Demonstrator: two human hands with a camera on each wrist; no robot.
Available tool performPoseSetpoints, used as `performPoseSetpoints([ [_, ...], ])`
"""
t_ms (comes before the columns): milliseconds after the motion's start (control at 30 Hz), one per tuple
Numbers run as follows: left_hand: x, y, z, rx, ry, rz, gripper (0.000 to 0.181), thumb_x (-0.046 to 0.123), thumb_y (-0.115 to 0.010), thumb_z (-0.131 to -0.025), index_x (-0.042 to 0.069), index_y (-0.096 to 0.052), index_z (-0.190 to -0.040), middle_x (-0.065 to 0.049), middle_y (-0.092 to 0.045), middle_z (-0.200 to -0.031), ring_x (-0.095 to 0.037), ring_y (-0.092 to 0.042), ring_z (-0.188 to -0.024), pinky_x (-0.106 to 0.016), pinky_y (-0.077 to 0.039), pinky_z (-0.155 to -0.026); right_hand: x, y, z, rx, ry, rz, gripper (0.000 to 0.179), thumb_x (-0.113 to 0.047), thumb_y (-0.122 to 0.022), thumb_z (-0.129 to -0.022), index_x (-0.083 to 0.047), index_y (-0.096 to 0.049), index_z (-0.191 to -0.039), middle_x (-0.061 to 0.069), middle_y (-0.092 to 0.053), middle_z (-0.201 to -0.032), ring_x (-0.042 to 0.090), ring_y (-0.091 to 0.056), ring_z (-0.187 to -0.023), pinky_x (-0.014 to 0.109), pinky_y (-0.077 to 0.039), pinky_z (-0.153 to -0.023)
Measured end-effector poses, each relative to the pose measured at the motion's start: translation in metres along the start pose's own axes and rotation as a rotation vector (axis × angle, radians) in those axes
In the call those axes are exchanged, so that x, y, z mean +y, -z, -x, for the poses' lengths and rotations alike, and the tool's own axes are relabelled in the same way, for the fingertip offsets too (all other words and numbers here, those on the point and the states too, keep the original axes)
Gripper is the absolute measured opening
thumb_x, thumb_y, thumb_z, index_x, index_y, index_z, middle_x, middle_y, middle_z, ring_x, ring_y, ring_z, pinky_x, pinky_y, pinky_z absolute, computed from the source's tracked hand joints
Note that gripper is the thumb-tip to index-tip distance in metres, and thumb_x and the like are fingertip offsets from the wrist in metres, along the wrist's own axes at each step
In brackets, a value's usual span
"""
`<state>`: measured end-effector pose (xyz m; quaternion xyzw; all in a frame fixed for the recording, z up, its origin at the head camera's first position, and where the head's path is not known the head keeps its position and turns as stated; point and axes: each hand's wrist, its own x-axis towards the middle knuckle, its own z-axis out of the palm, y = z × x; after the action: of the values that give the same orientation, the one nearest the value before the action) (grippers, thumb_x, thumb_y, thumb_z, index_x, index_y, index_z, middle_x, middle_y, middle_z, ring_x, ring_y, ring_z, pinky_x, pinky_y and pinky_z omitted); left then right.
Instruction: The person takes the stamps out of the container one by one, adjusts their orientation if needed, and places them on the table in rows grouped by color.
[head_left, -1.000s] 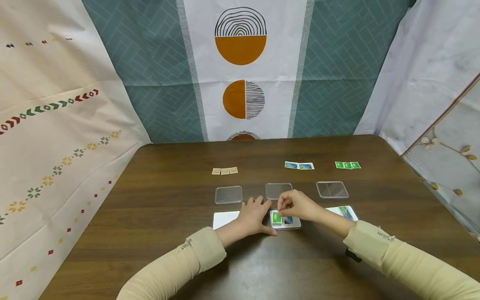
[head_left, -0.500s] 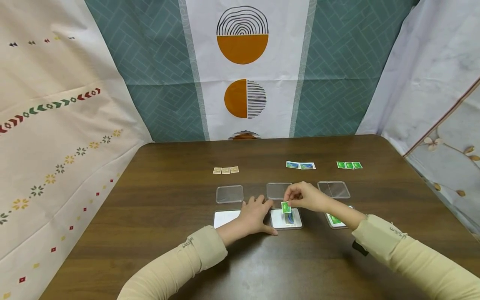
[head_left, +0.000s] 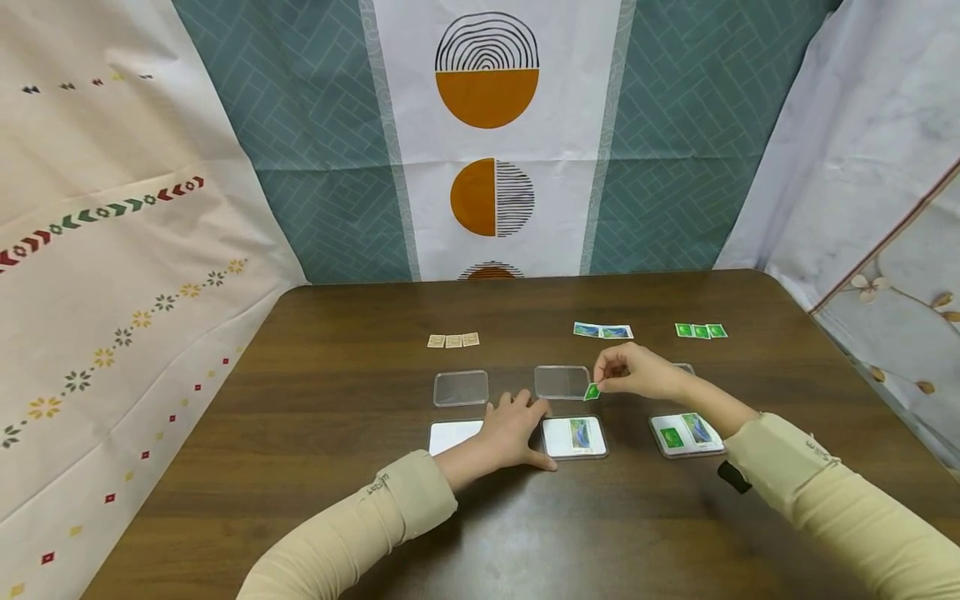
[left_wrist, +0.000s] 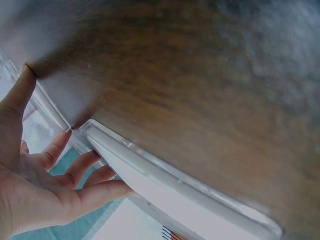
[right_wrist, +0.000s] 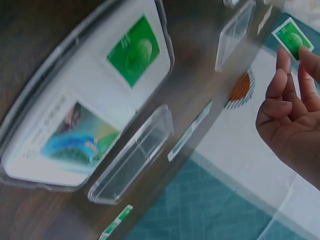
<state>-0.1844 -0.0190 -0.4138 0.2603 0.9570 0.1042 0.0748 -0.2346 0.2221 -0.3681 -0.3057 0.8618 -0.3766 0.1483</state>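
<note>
My right hand (head_left: 641, 372) pinches a small green stamp (head_left: 592, 392) between thumb and fingertip, above the table by the middle clear lid (head_left: 561, 382). In the right wrist view the held green stamp (right_wrist: 293, 38) has white perforated edges. Lower in the head view lies the middle clear case (head_left: 555, 450) with a white insert, one blue picture stamp (head_left: 581, 434) on its right half. My left hand (head_left: 510, 435) rests with fingers spread at that case's left side, between it and the left case with a bare white insert (head_left: 452, 434).
The right case (head_left: 705, 451) holds a green stamp (head_left: 671, 437) and a blue picture stamp (head_left: 697, 428). Another clear lid (head_left: 461, 388) lies at left. Farther back are rows of tan stamps (head_left: 453, 341), blue stamps (head_left: 602, 331) and green stamps (head_left: 701, 331).
My right hand has lifted the green stamp off the middle case and carried it back and to the right. The left hand stays in place.
</note>
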Motion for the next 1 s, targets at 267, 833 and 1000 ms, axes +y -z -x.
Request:
performPoseSetpoints([
  [267, 0.001, -0.003, 0.001, -0.013, -0.001, 0.000, 0.072, 0.057, -0.079, -0.062, 0.021, -0.053, -0.119, -0.005, -0.053, -0.117, -0.032, -0.050, -0.111, -0.061, -0.042, -0.092, 0.010, 0.017, 0.001, 0.040, -0.054, 0.060, 0.004, -0.002, -0.064, -0.087, -0.002, -0.061, -0.084, 0.004, -0.060, -0.076, 0.006, -0.047, -0.066, 0.021, -0.044, -0.063],
  [833, 0.002, 0.000, 0.002, -0.023, 0.006, -0.014, 0.072, 0.058, -0.079, -0.062, 0.022, -0.052, -0.119, -0.005, -0.053, -0.118, -0.030, -0.050, -0.109, -0.059, -0.043, -0.092, 0.033, 0.039, -0.003, 0.124, -0.068, 0.245, 0.007, 0.000, -0.066, -0.084, -0.004, -0.061, -0.080, 0.002, -0.059, -0.069, 0.005, -0.045, -0.060, 0.021, -0.040, -0.058],
  [1000, 0.000, 0.003, 0.001, -0.025, 0.013, -0.012, 0.072, 0.057, -0.079, -0.062, 0.022, -0.052, -0.119, -0.004, -0.053, -0.118, -0.030, -0.049, -0.110, -0.058, -0.042, -0.093, 0.037, 0.051, -0.003, 0.150, -0.098, 0.296, 0.008, 0.000, -0.066, -0.083, -0.005, -0.060, -0.080, 0.001, -0.057, -0.069, 0.007, -0.044, -0.060, 0.022, -0.039, -0.058],
])
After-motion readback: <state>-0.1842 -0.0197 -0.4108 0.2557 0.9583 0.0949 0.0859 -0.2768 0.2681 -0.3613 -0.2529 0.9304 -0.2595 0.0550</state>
